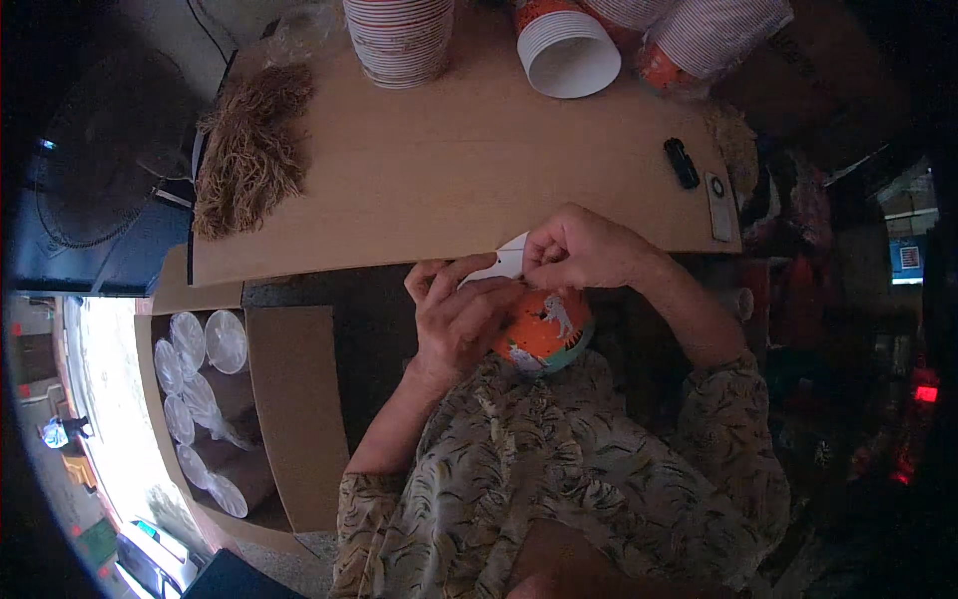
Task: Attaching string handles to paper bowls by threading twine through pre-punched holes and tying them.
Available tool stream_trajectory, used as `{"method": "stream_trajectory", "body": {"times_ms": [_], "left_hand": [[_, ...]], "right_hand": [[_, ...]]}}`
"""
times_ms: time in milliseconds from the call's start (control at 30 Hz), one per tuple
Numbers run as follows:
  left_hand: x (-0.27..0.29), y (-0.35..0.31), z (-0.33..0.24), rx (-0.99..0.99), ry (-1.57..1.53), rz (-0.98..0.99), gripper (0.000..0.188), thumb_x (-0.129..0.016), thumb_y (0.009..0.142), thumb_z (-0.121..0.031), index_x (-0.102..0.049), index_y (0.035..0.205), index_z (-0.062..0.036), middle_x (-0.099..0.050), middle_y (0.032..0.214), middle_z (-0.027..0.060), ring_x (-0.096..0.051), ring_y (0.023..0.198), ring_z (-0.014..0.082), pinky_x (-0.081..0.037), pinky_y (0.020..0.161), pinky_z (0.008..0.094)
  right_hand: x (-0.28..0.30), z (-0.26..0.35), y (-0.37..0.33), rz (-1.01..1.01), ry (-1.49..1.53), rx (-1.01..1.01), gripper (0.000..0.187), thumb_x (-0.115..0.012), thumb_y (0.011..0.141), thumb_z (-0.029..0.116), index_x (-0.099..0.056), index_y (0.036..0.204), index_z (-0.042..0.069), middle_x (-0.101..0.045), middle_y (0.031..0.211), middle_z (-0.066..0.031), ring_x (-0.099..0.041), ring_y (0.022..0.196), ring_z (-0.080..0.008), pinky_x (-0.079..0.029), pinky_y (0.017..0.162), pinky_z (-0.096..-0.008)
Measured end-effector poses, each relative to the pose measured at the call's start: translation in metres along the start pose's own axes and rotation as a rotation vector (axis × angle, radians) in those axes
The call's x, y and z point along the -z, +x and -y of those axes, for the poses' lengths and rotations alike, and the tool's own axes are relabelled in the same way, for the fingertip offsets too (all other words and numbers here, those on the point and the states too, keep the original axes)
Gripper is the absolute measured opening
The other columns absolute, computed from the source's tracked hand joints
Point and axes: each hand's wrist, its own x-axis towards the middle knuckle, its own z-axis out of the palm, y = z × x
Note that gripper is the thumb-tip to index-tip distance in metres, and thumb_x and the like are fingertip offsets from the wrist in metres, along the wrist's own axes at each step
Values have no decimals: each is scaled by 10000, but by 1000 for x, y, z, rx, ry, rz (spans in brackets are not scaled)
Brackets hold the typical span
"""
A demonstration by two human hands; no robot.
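Head view, occlusions logged. The left hand point(461, 317) covers most of the orange printed cup point(544, 331) at centre frame; I see only its lower right side, rim hidden. The white paper piece point(507, 262) is pinched under the right hand point(579, 248), so its full shape is not readable. At the top edge, the stack of striped paper cups point(399, 38) and the orange cup sleeves point(567, 45) are cut off. The small black object point(682, 163) at upper right is too small to identify. The right side of the frame is too dark to resolve.
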Motion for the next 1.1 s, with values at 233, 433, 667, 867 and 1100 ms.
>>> {"method": "stream_trajectory", "body": {"times_ms": [233, 433, 667, 867, 1100], "left_hand": [[-8, 0, -3, 20, -23, -13, 269, -771, 718, -156, -681, 971, -149, -702, 1045, -20, -620, 1146, 229, -351, 978, 444], [-9, 3, -9, 143, -205, 19, 243, -780, 760, -118, -659, 971, -126, -681, 1065, 16, -595, 1191, 271, -347, 983, 470], [-4, 4, -3, -16, -64, 98, 213, -774, 778, -125, -687, 972, -144, -721, 1023, 11, -599, 1192, 259, -326, 1041, 488], [15, -3, 13, 145, -76, 75, 192, -788, 757, -111, -730, 936, -148, -725, 972, -8, -608, 1163, 245, -334, 1026, 459], [28, -30, 22, 516, -379, 32, 135, -766, 823, -47, -758, 955, -76, -672, 814, 36, -617, 865, 206, -472, 830, 347]], "right_hand": [[0, 0, 0, -62, -74, 15, 88, -692, 856, 73, -684, 843, -13, -666, 693, -6, -577, 604, -58, -456, 542, -253], [2, -1, -2, -50, 14, 15, 84, -671, 861, 79, -662, 841, -2, -649, 680, 7, -568, 596, -56, -447, 530, -249], [-3, -15, -5, -82, -47, 131, 103, -658, 900, 81, -644, 950, -8, -673, 772, -22, -600, 676, -65, -483, 577, -256], [-26, -14, -6, -281, 53, 335, 277, -710, 884, 79, -634, 1142, 17, -644, 886, -35, -612, 775, -83, -513, 639, -297], [-58, -11, 1, -416, -376, 345, 244, -756, 828, 111, -682, 1052, 48, -631, 833, -74, -655, 733, -214, -526, 663, -336]]}}
